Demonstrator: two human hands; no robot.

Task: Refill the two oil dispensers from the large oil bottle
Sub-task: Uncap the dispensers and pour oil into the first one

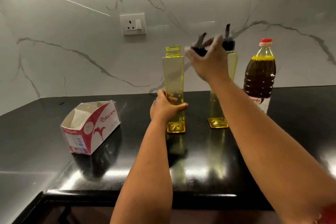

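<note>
Two tall yellow see-through oil dispensers stand on the black counter (127, 165). The left dispenser (173, 76) has a bare threaded neck with no cap, and my left hand (165, 108) grips its lower body. My right hand (209, 60) is raised just right of that neck, holding the dispenser's black pour-spout cap (200, 46), blurred by motion. The right dispenser (217, 114) stands behind my right forearm with its black spout cap (228, 39) on. The large oil bottle (260, 76), dark oil inside and a red cap, stands at the far right.
An open red-and-white Origami tissue box (91, 129) sits on the counter to the left. A wall socket (133, 24) is on the marble backsplash. The counter's front edge runs below my forearms.
</note>
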